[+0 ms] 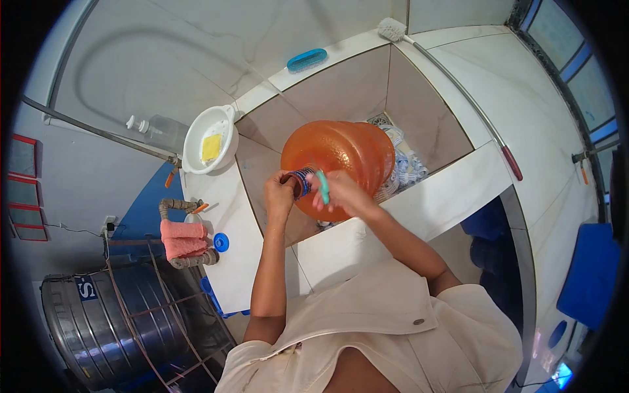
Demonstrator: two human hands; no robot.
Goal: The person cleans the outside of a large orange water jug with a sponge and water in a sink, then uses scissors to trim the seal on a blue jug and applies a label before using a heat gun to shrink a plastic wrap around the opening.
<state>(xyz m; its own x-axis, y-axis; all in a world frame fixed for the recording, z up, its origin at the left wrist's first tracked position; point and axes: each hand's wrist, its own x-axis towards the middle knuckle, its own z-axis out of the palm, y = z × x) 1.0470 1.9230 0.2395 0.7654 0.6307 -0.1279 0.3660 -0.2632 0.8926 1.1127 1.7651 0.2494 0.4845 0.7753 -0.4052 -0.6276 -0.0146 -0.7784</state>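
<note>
A big translucent orange water jug point(327, 142) lies on its side in a tiled basin point(339, 81), its neck turned toward me. My left hand point(278, 196) grips the rim of the jug's neck point(300, 182), which has dark blue and white bands around it. My right hand point(344, 194) is just right of the neck, holding a small teal tool point(323, 187) whose exact kind I cannot tell. The right fingers look blurred. Beneath the jug, bunched blue-and-white cloth point(405, 164) covers part of the basin floor.
On the left ledge stand a white plastic bowl point(189, 147) with a yellow sponge point(211, 147), a clear pump bottle point(164, 132) and a blue cap point(221, 242). A pink towel point(183, 238) hangs over a pipe. A blue brush point(307, 60) and long-handled brush point(462, 91) rest along the rim.
</note>
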